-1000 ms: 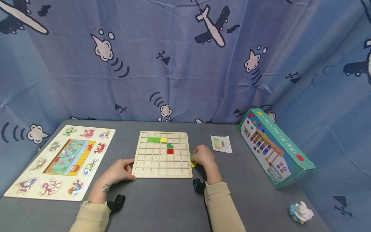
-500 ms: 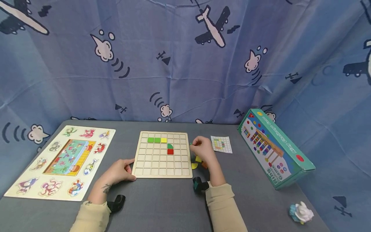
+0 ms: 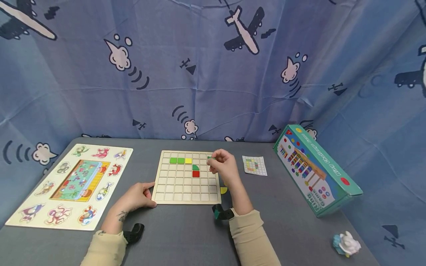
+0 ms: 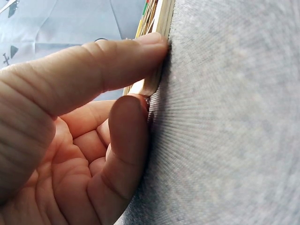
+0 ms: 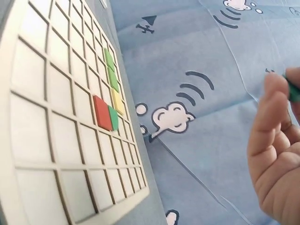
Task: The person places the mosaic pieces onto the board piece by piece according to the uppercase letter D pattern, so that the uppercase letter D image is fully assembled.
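Note:
A light wooden grid board (image 3: 178, 188) lies flat on the table. Set in its cells are two light green squares (image 3: 177, 160), a yellow square (image 3: 188, 161), a green quarter-circle piece (image 3: 195, 167) and a red square (image 3: 196, 174). My left hand (image 3: 138, 196) holds the board's near left corner, thumb (image 4: 112, 63) on the edge in the left wrist view. Over the board's right side, my right hand (image 3: 225, 166) pinches a small green piece (image 5: 293, 90), mostly hidden by the fingers. A yellow rounded piece (image 3: 223, 190) lies beside the board's right edge.
A small printed grid card (image 3: 254, 165) lies right of the board. Farther right stands a green toy box (image 3: 316, 170), with a small white and blue figure (image 3: 346, 244) nearer the front. An animal puzzle board (image 3: 74, 218) lies left. A printed curtain (image 3: 213, 81) hangs behind the table.
My right hand has picked up the green piece beside the board, risen, and moved left over the board's right columns. The left hand stays at the corner.

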Available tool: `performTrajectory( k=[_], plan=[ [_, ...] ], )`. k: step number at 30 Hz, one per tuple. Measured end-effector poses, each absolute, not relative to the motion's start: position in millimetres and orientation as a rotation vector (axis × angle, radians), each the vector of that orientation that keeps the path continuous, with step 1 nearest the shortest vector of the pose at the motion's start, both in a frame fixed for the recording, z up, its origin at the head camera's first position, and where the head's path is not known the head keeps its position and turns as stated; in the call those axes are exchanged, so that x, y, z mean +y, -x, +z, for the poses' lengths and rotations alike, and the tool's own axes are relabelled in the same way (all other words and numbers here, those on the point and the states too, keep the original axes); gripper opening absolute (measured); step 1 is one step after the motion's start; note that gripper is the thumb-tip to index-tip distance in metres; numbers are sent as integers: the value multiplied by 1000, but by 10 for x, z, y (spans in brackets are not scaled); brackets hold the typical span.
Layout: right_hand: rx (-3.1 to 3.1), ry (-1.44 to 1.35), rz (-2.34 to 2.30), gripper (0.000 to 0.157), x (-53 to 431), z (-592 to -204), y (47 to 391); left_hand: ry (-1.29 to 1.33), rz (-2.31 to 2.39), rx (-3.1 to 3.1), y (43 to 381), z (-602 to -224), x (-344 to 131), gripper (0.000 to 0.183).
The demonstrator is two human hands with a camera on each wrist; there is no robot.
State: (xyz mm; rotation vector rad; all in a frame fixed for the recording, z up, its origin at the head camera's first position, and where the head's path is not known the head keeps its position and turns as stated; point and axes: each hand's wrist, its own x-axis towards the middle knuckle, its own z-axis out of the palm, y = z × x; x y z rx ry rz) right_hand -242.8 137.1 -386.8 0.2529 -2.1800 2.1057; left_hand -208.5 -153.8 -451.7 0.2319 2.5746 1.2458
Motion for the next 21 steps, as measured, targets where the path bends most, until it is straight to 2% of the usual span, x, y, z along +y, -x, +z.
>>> performTrajectory(
  k=[1,5,9,18,21],
  plan=[
    [-2175,-243,2104,3,1356,-3879,2431,-232,1245,2575,2085,-4519,-1538,77],
    [-2196,-164,2094,15,1296,-3918,2434,-224,1243,2576,2090,-4527,-1537,77],
    [-2267,-65,2110,21,1239,-3949,2434,-218,1248,2572,2093,-4535,-1535,77],
    [-2480,74,1992,25,1130,-4036,2462,-228,1261,2569,2084,-4533,-1537,78],
    [-2536,134,1953,22,1111,-4082,2481,-234,1265,2568,2087,-4522,-1537,77]
  ],
)
